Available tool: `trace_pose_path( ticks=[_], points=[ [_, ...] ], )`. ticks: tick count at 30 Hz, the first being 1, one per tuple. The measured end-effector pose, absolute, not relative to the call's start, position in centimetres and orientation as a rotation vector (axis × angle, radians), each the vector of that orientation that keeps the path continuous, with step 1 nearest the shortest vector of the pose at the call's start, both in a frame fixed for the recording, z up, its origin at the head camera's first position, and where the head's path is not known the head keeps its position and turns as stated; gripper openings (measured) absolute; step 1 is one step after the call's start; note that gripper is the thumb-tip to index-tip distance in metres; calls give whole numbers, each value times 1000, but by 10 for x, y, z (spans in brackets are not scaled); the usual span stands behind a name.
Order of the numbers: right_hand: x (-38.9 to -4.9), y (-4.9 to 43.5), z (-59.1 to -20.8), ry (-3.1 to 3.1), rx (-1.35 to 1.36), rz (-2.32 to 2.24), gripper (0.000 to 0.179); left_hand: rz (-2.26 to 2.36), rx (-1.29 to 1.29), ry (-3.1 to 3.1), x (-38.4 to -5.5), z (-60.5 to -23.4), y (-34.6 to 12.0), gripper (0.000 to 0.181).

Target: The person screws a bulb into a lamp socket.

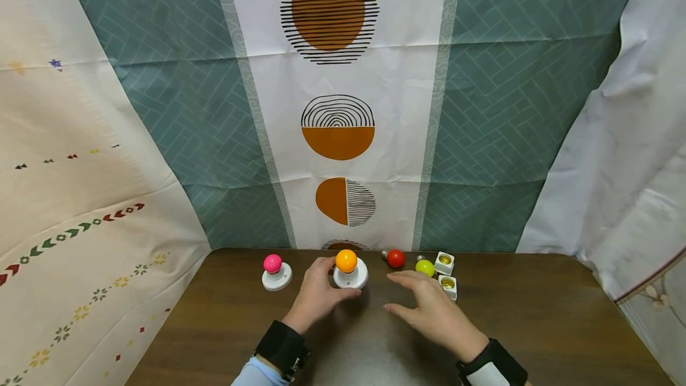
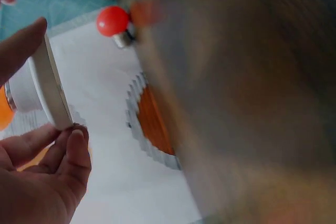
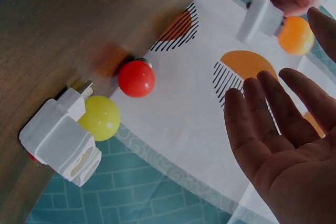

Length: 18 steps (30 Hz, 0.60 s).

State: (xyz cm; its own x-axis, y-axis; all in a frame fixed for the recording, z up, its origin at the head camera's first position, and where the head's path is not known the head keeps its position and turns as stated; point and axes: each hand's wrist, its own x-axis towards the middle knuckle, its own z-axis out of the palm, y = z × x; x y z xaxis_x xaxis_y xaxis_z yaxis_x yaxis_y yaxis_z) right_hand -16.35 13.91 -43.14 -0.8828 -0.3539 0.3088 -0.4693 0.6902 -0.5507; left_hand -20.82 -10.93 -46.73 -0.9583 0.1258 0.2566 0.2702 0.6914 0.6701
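My left hand (image 1: 317, 296) grips the rim of a round white lamp holder (image 1: 351, 280) between thumb and fingers. An orange light bulb (image 1: 346, 261) is seated in that holder. In the left wrist view the holder (image 2: 48, 85) appears raised off the table, its flat underside facing the wood. My right hand (image 1: 435, 313) hovers to the right with thumb and fingers spread, holding nothing. Beyond it lie a red light bulb (image 1: 396, 258) and a yellow-green light bulb (image 1: 425, 267), both on their sides with metal bases showing.
At the left stands another round white holder (image 1: 277, 281) with a pink bulb (image 1: 272, 263) in it. Two white square sockets (image 1: 444, 262) sit at the right beside the yellow-green bulb. A patterned cloth (image 1: 343, 82) hangs behind the brown table (image 1: 214, 326).
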Motion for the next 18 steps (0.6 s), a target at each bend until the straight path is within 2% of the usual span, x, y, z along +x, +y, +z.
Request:
trace_pose_path(
  ticks=[8, 18],
  points=[
    [-163, 139, -433, -2713, 652, 943, 50, -1137, 56, -2681, -225, -487, -126, 72],
    [-163, 137, -436, -2700, 673, 923, 49, -1140, 283, -2644, -233, -498, -138, 68]
  ],
)
